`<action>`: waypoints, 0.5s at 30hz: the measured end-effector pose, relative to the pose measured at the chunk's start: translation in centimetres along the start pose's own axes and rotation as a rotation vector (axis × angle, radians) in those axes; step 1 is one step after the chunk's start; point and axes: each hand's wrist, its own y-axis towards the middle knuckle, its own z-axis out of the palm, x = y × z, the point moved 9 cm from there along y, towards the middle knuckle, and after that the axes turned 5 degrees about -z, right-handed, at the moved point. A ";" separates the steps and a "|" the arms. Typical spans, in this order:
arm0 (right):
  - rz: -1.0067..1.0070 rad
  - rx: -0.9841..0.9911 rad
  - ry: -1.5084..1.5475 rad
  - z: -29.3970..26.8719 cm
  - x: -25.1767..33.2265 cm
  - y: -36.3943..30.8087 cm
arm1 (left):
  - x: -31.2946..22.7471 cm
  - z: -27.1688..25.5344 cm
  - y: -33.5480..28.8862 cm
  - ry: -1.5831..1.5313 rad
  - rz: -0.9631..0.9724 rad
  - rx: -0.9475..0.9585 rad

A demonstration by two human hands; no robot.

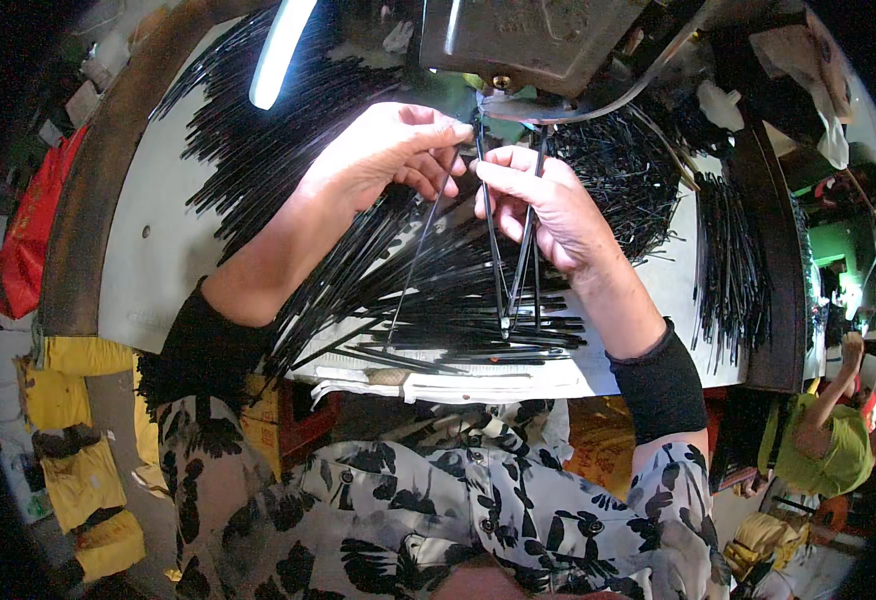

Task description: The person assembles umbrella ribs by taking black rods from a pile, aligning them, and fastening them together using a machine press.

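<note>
Beneath the head of a grey metal machine (pixel 528 45), my two hands meet close together. My left hand (pixel 393 155) is closed in a pinch, with a thin black strip (pixel 418 250) hanging down from its fingers. Thumb and fingers of my right hand (pixel 543 205) are pressed round a few long, thin black strips (pixel 504 270), whose lower ends come together near the table's front. The upper tips of the strips, by the machine's working point, are too small to make out. A large pile of similar black strips (pixel 278 125) fans out around and behind my left hand.
A dense tangle of black pieces (pixel 618 165) lies behind my right hand, and a bundle of black strips (pixel 730 265) at the right edge of the white table (pixel 163 255). A bright lamp (pixel 283 55) hangs over the pile. Far right, another person (pixel 820 440) sits in yellow-green.
</note>
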 end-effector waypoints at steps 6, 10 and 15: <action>0.027 -0.047 0.046 -0.1 -0.3 -0.1 | 0.0 0.0 0.1 0.024 -0.007 0.012; 0.023 -0.046 0.040 -0.3 -0.4 -0.1 | -0.1 0.1 0.0 0.013 -0.003 0.013; 0.002 -0.040 0.057 0.0 -0.3 -0.2 | -0.8 0.2 -0.5 0.042 0.010 -0.032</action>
